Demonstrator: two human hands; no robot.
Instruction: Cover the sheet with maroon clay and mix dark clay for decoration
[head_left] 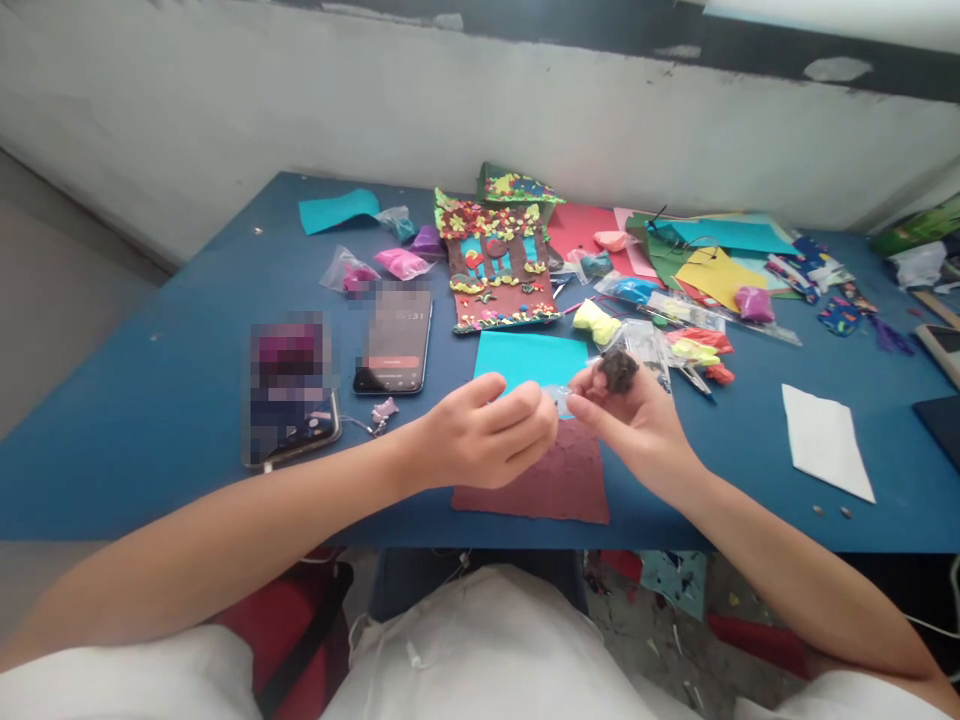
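Observation:
In my right hand (652, 415) a dark grey-brown lump of clay (619, 370) rests against the fingers, and the thumb presses on a small clear plastic bag (561, 398). My left hand (491, 432) is closed, its curled fingertips at the bag's other side; what they pinch is hidden. Below both hands lies a sheet with a turquoise upper part (517, 355) and a brown, rough lower part (536, 485). Behind it lies a clay-decorated panel (502, 265) with brown, blue, yellow and red shapes.
Left are two phones (394, 345) (292, 400) and a small pink charm (385, 410). Bagged pink clay (403, 263) lies behind them. Yellow clay (596, 322), coloured paper sheets (720, 275) and a pen (697, 383) crowd the right. A white paper (827, 442) lies further right.

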